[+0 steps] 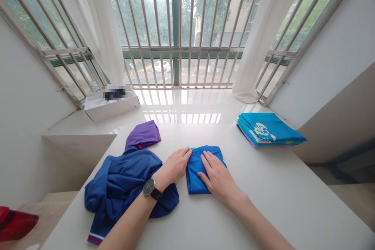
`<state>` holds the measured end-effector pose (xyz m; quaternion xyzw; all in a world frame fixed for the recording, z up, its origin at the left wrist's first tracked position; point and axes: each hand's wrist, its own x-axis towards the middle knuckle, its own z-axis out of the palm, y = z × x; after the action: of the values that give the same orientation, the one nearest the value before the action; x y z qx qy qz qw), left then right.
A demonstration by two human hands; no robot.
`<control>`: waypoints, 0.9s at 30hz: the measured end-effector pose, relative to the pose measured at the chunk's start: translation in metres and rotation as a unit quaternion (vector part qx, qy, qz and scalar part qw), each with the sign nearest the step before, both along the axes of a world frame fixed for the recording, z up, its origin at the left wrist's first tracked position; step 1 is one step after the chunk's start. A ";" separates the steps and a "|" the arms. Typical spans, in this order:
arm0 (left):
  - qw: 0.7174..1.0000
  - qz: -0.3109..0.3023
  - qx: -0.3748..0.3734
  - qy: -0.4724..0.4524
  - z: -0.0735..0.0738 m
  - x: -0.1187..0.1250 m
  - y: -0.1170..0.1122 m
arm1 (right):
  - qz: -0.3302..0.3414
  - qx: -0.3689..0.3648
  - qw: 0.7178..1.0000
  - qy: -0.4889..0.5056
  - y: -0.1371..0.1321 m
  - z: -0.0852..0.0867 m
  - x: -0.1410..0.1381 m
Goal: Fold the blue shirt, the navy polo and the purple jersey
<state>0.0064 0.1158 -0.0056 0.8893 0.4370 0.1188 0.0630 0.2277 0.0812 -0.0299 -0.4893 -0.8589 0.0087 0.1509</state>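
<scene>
A bright blue folded garment (199,181) lies in a compact rectangle on the white table. My right hand (215,174) rests flat on top of it with the fingers spread. At its left edge is my left hand (177,164), fingers stretched out and touching the upper left corner; a watch (149,187) is on that wrist. Under and beside my left forearm a dark blue garment (123,179) with a striped cuff lies crumpled. Behind it sits a purple folded cloth (144,134).
On the right of the white table (263,203) is a stack of folded garments (272,129), a turquoise printed one on top. A white open box (113,109) stands on the windowsill at the left. White curtains (254,47) hang before the barred window. Something red (16,224) shows at lower left.
</scene>
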 end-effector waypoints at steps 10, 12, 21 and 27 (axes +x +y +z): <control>0.945 0.081 -0.230 -0.217 0.005 -0.005 -0.002 | 0.036 -0.010 0.999 0.037 0.014 0.009 0.007; 0.931 0.070 -0.251 -0.256 0.002 -0.001 -0.004 | 0.063 0.020 0.995 0.069 0.012 0.012 0.008; 0.930 0.052 -0.311 -0.191 0.011 -0.009 -0.004 | 0.163 0.008 0.977 0.137 -0.004 0.015 0.004; 0.942 0.059 -0.289 -0.159 0.014 -0.003 -0.005 | 0.149 0.013 0.975 0.163 -0.004 0.015 0.008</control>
<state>0.0033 0.1104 0.0080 0.7750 0.4882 0.1309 0.3795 0.2356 0.0774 -0.0146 -0.3459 -0.8862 0.0994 0.2919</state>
